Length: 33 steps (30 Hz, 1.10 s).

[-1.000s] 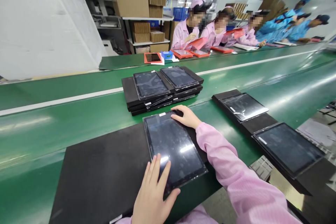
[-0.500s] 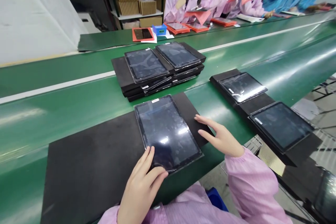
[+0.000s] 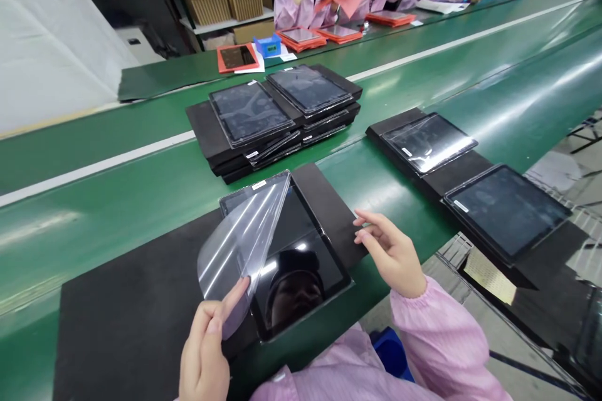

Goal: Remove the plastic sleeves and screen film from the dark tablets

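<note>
A tablet-like panel lies on a long black board in front of me. Its clear film is peeled back and folded over toward the left, baring a glossy, mirror-like screen. At the film's lower part is my left hand, its index finger stretched onto the film and the other fingers curled; whether they pinch its edge is hard to tell. My right hand hovers by the board's right edge, fingers loosely bent and apart, holding nothing.
Stacked black boards with panels stand behind. To the right, another black board carries two panels. Across the green bench, people in pink sit near red-cased tablets and a small blue box.
The film has come up from the panel and folded leftward. My left hand has moved left and down with it. My right hand's fingers have curled a little.
</note>
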Motion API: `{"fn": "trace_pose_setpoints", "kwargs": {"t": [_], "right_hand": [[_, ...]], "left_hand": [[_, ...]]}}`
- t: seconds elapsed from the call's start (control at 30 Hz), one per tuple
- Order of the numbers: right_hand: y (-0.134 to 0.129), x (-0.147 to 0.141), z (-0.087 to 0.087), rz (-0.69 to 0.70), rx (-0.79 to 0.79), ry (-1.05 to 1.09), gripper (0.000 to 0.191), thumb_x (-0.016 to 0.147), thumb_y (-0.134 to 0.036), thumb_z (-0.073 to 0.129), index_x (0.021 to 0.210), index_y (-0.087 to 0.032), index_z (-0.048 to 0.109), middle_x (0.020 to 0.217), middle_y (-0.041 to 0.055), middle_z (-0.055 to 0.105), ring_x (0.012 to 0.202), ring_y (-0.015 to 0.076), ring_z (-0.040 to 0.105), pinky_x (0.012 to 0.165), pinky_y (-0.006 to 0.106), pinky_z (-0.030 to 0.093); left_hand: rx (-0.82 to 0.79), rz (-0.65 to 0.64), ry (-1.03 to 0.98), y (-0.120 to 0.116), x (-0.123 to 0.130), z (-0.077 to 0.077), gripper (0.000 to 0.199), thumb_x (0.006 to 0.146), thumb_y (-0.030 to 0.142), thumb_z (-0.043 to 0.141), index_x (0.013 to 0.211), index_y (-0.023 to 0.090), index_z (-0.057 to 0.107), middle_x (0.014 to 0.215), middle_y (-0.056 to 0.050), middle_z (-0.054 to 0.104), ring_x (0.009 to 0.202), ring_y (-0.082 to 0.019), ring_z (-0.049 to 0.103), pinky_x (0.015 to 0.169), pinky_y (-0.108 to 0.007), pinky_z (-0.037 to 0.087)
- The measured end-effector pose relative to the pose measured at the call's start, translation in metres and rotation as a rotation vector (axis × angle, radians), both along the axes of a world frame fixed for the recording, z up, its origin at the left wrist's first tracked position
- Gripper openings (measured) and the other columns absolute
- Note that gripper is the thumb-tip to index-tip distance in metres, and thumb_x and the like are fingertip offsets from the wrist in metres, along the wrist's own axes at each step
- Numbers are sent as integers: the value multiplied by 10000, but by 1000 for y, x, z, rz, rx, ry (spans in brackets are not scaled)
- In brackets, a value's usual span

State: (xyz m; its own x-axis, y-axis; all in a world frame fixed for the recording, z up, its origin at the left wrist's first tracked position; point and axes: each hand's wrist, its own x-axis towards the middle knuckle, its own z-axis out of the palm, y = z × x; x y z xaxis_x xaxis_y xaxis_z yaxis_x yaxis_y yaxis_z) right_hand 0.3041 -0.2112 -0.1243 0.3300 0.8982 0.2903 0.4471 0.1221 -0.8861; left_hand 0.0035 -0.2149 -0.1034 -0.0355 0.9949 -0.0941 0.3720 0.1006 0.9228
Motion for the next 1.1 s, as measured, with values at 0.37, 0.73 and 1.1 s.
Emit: {"fn": "trace_pose_setpoints", "kwargs": {"t": [0.37,0.73,1.1], "right_hand": [[-37,-10,17,245,-632,-4,468,961,-435,510,1364,-202,563,774,-1,687,559,164,678,600,337,550],[-27,-43,4,157,-662,418,591,879,-564,621,1324,-183,546,590,-98,475,429,117,545,504,266,504],[-5,-101,91,490,-258,57,460,895,-245,531,1344,-193,620,998,78,749,885,242,712,904,353,577]], "left_hand": [[365,-225,296,-7,-3,-25,275,969,239,434,702,228,502,1289,-78,711,1295,-243,612,1029,-332,524],[582,-357,481,6,-9,-26,240,860,130,425,664,222,527,1294,-62,705,1259,-259,638,940,-338,597],[191,-325,166,10,-1,-1,614,997,475,438,1526,163,426,1585,-148,410,1462,-316,409,1176,-535,395]]}}
